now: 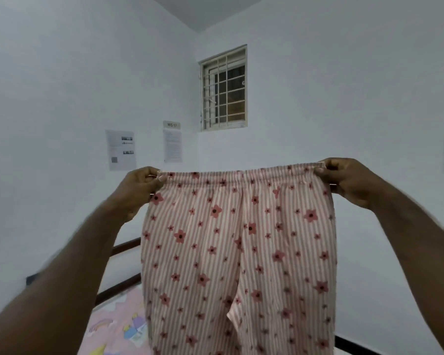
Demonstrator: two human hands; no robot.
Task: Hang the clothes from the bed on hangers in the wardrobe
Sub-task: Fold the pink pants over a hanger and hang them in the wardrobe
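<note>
Hands at either end of a gathered elastic waistband [241, 173] hold up a pair of pink-and-white striped pyjama trousers [236, 239] printed with small red flowers; the left hand [141, 187] pinches the left corner of the band between thumb and curled fingers [153, 179], and the right hand [344, 181] grips the right corner in the same way, its fingers [323, 171] clenched on the cloth; both arms are stretched forward and raised, so the band is drawn level and nearly taut, and the legs hang straight down and run out of the bottom of the view; held so, the garment opens out flat, which looks like a way of finding its top edge and letting the folds drop out before it goes onto a hanger; the trousers are thus in the air in front of the person, lifted above the bed with the pink cartoon-print sheet [118, 326] and dark rails [126, 245] at the lower left; whether the hems touch the bed cannot be told, since they are out of view; no hanger and no wardrobe shows, so I judge the hanging itself not yet begun; behind the cloth are white walls, a small barred window [224, 88], printed paper sheets [121, 149] and a small label plate [171, 125] reading "WS 17".
</note>
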